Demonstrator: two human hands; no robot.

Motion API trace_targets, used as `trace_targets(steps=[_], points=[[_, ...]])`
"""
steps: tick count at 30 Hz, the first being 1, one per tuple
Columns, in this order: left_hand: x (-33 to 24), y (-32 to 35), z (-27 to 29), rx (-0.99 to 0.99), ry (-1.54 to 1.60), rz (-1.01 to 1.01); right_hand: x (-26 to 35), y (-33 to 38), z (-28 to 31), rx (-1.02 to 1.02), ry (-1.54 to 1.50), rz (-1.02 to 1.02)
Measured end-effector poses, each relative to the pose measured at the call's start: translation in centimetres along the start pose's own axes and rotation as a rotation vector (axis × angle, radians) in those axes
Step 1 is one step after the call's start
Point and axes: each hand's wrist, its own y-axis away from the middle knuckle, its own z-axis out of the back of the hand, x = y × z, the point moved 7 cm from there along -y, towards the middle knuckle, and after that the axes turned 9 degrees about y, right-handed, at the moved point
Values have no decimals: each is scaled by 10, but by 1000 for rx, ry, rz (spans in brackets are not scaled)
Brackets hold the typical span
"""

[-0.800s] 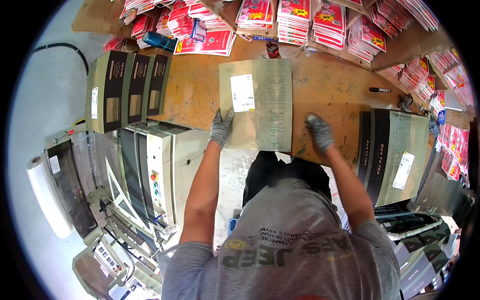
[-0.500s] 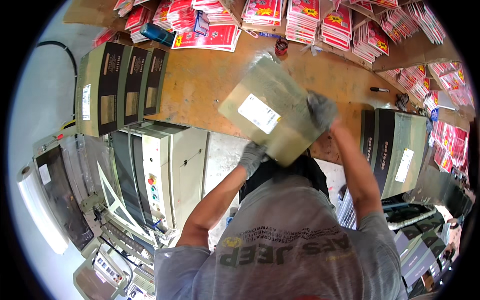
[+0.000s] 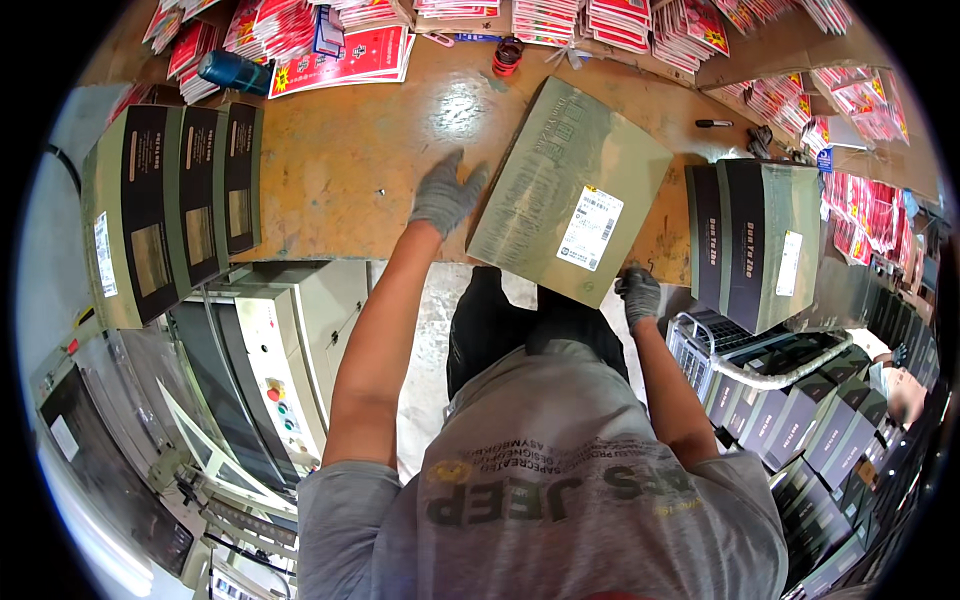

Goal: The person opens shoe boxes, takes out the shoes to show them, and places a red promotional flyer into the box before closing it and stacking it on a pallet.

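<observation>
a worn orange-brown tabletop (image 3: 350,160) has 3 olive-and-black cardboard boxes (image 3: 197,190) crowding its left end and 2 matching cardboard boxes (image 3: 738,240) its right. between them, a rectangular olive cardboard box (image 3: 560,180) is askew, overhanging the near edge. the grey-gloved left hand (image 3: 447,197) is just beside it, thumb and fingers apart; the grey-gloved right hand (image 3: 641,298) is near its lower corner, its finger state impossible to tell. a white label (image 3: 590,228) marks the box's top.
</observation>
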Motion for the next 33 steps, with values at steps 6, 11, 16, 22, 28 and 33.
trace_targets(steps=[6, 11, 16, 22, 28, 33], points=[[34, 73, -60, 136, 493, 308, -45, -69, -85, 56, -453, 306], [57, 137, -68, 17, 650, 245, 86, -13, -62, 611, -1201, -186], [11, 177, -85, -20, 524, 296, 107, -22, -30, 770, -985, 72], [-2, 189, -93, -190, 540, 288, 129, -18, -14, 940, -905, 175], [-12, 189, -100, -185, 580, 358, 114, -35, -18, 905, -955, 213], [-10, 189, -101, -179, 599, 374, 110, -35, -15, 883, -949, 189]])
